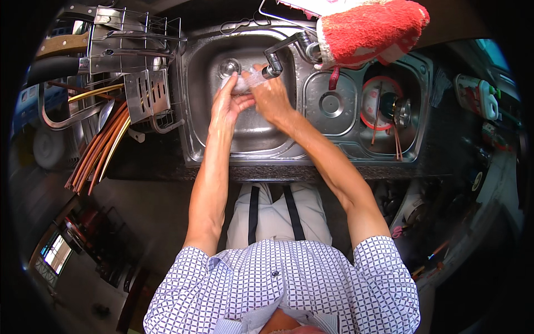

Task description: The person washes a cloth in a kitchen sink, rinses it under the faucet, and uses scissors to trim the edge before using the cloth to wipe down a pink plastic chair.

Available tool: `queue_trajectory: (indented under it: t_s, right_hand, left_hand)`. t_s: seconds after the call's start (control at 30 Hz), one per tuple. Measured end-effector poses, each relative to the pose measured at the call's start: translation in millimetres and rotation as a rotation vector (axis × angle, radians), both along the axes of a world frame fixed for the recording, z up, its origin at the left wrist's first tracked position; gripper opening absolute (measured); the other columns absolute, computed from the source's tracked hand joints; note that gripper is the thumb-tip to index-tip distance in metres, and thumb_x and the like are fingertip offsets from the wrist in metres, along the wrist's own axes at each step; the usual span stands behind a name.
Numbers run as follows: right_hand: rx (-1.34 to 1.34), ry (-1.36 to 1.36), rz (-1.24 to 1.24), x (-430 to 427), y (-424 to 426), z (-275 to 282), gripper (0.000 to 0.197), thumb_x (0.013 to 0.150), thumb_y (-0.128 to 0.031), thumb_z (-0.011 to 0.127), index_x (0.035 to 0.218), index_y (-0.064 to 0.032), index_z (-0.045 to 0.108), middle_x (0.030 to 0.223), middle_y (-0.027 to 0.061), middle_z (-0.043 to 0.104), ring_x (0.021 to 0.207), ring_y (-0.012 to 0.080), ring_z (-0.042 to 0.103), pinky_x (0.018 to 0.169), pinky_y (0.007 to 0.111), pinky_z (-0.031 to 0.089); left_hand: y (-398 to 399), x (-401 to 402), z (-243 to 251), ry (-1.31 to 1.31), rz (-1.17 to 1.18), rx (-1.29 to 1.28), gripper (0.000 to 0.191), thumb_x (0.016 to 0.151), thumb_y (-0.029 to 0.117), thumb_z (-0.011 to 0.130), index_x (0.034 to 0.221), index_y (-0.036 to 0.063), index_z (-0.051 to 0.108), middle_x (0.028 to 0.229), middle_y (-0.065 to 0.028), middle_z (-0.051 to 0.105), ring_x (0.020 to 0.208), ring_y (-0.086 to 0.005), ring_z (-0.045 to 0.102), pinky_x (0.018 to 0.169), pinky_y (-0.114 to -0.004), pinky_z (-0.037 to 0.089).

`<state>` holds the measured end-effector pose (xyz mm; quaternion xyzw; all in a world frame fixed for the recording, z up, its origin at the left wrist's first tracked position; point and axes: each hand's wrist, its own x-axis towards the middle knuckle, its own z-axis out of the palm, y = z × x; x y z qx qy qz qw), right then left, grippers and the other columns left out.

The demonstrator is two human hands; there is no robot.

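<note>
Both hands are over the large basin of a stainless steel sink (263, 137), under a chrome faucet (273, 67). My left hand (228, 100) cups a small whitish, translucent thing (241, 84), its thumb on top; a glass or a cup might fit, but splashing water blurs it and I cannot tell. Water runs from the spout onto my right hand (269, 94), which is bent around the right side of the same thing; its fingertips are partly hidden behind the faucet and the water. The round drain (229, 67) lies just beyond my left thumb.
A wire rack with knives, a slotted turner (148, 95) and chopsticks (102, 146) stands at the left. A red towel (371, 33) hangs behind the faucet. The small right basin holds a red-rimmed bowl (381, 89) and more chopsticks (397, 144). A white bottle (488, 100) stands far right.
</note>
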<state>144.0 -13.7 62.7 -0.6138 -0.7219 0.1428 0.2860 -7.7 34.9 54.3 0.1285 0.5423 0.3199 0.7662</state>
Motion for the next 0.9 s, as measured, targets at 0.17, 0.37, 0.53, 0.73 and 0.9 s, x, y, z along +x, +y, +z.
queue_trajectory:
  t_s: [0.17,0.37,0.53,0.73,0.9]
  right_hand:
    - [0.028,0.007,-0.158,23,-46,53,0.066,0.077,-0.004,0.069,0.14,0.0001,0.051,0.137,0.0296,0.047,0.133,0.0472,0.042,0.107,0.056,0.034]
    - [0.203,-0.363,-0.752,158,-37,73,0.058,0.082,-0.01,0.071,0.134,0.0082,0.053,0.138,0.0304,0.051,0.129,0.0472,0.048,0.111,0.055,0.035]
    - [-0.019,0.746,-0.749,205,-30,49,0.052,0.085,-0.005,0.072,0.132,0.0103,0.056,0.116,0.0179,0.069,0.104,0.0249,0.067,0.094,0.035,0.051]
    - [0.065,1.006,-0.74,190,-38,84,0.046,0.09,-0.001,0.068,0.133,0.0092,0.056,0.12,0.0157,0.068,0.111,0.0206,0.065,0.099,0.031,0.05]
    - [0.027,0.613,-0.619,131,-72,76,0.061,0.088,-0.008,0.071,0.145,-0.0006,0.049,0.136,0.0233,0.058,0.128,0.0331,0.056,0.109,0.042,0.045]
  left_hand:
    - [15,21,6,0.155,0.009,0.202,0.046,0.086,0.015,0.077,0.122,0.001,0.053,0.11,-0.0154,0.065,0.088,-0.0278,0.071,0.057,-0.035,0.065]
    - [3,40,22,0.153,-0.09,0.298,0.044,0.086,0.01,0.071,0.122,-0.0033,0.05,0.113,-0.0177,0.065,0.089,-0.0292,0.072,0.059,-0.034,0.065]
    - [-5,30,28,0.037,-0.051,0.258,0.042,0.087,0.006,0.067,0.124,-0.0033,0.049,0.113,-0.0186,0.065,0.092,-0.031,0.072,0.063,-0.037,0.066]
    - [-9,3,42,0.04,-0.046,0.249,0.045,0.087,0.01,0.073,0.125,-0.0012,0.051,0.111,-0.0173,0.066,0.094,-0.0292,0.071,0.07,-0.04,0.066]
    - [-20,-6,55,0.105,-0.051,0.245,0.039,0.088,0.009,0.07,0.122,-0.0028,0.055,0.111,-0.0172,0.068,0.095,-0.0276,0.071,0.072,-0.039,0.064]
